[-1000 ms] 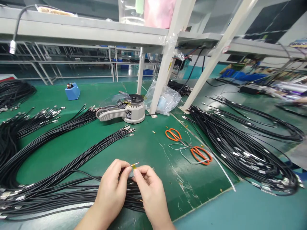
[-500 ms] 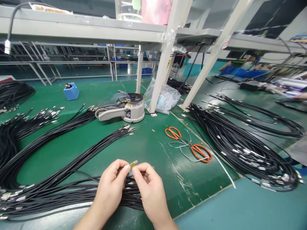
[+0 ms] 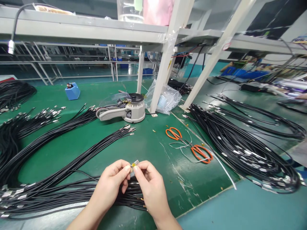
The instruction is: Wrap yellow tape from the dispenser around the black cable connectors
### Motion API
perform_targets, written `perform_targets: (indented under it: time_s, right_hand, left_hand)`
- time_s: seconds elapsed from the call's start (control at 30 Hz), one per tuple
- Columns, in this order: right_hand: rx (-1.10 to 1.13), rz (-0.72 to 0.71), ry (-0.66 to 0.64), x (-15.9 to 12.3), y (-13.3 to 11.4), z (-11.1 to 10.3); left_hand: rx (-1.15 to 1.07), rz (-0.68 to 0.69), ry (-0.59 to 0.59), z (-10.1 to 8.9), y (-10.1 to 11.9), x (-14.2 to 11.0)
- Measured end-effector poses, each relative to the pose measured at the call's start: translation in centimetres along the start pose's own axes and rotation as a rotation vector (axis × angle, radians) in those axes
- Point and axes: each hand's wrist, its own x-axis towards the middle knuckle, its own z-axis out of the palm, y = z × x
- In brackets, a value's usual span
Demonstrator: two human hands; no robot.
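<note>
Close in, both hands meet over the desk point(image 3: 144, 143), fingertips nearly touching. Thumb against forefinger, the left hand point(image 3: 109, 182) pinches the cable end; the right hand point(image 3: 153, 183) pinches at the yellow tape point(image 3: 133, 165) around it. Just beyond their fingertips juts the silver connector point(image 3: 136, 162), tilted up to the right.

Below the hands, black cables point(image 3: 69, 193) run leftward across the desk. Past them, a smaller bundle point(image 3: 100, 144) points its metal ends toward the middle. Off to the right lie orange-handled scissors point(image 3: 201, 153), with thin pale string point(image 3: 184, 147) tangled about them, and beside these a big coil point(image 3: 230, 147) of cables.

Farther back sit the grey dispenser point(image 3: 134, 111), a clear bag point(image 3: 165, 99) against the white post point(image 3: 159, 76), and a blue holder point(image 3: 72, 92). Overhead, the shelf point(image 3: 83, 28) carries a pink bag point(image 3: 158, 12).
</note>
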Motion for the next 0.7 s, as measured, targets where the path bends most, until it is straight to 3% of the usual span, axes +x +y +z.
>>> perform_targets:
  time_s: [0.2,0.37,0.5,0.6,0.7]
  right_hand:
    - [0.064,-0.022,-0.021,-0.1,-0.6,-0.4]
    - [0.144,0.064,-0.099,0.0,-0.8,-1.0]
    - [0.195,-0.048,-0.208,0.3,-0.3,-1.0]
    - [0.152,-0.115,-0.209,0.7,-0.2,-1.0]
    - [0.135,-0.045,-0.249,1.3,-0.6,-1.4]
  left_hand:
    - [-0.035,-0.049,-0.139,-0.6,0.5,0.2]
    - [-0.072,-0.069,-0.283,-1.3,0.6,0.2]
    - [-0.202,-0.124,-0.394,-1.7,0.5,0.1]
    - [-0.278,-0.154,-0.409,-1.8,0.4,0.3]
    - [-0.3,-0.148,-0.392,-1.7,0.4,0.6]
